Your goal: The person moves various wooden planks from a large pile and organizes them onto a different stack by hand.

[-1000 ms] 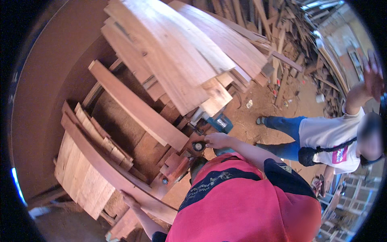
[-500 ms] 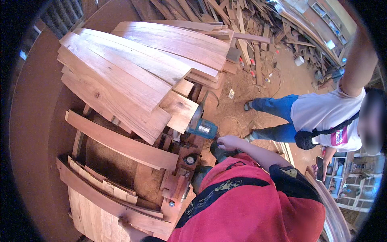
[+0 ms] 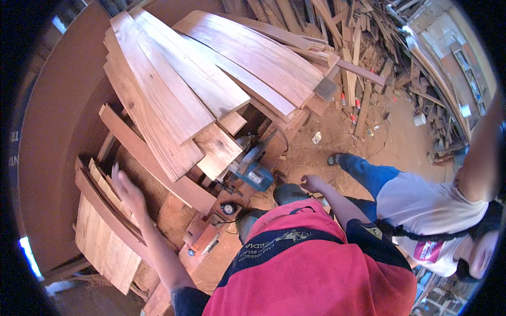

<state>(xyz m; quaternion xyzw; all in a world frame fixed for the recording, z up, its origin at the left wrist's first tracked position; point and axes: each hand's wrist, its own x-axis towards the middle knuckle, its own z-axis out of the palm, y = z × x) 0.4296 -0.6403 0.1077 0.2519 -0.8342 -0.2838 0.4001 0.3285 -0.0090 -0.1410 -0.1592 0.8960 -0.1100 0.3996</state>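
Note:
My left hand (image 3: 129, 192) is stretched out with its fingers extended, above the gap between two long reddish-brown boards. Beside its wrist lies the nearer board (image 3: 100, 197), and the farther board (image 3: 153, 152) runs past its fingertips. Nothing shows in this hand. My right hand (image 3: 314, 184) hangs by my right thigh, fingers loosely bent and apart, holding nothing visible. A short way left of it, apart from it, sits a blue power saw (image 3: 256, 177) with a round blade, on the wooden bench. A round black-rimmed dial or knob (image 3: 228, 209) is nearer on the bench.
Stacks of planed planks (image 3: 158, 79) cover the far side of the bench. Pale boards (image 3: 103, 239) lie at the left. A person in a white shirt (image 3: 432, 205) stands at my right. Scrap wood (image 3: 363, 52) is heaped behind, and sawdust coats the floor (image 3: 295, 142).
My left hand has lifted from the near boards and swung forward. My right hand has drawn away from the saw's end. The view has turned, and the other person appears lower.

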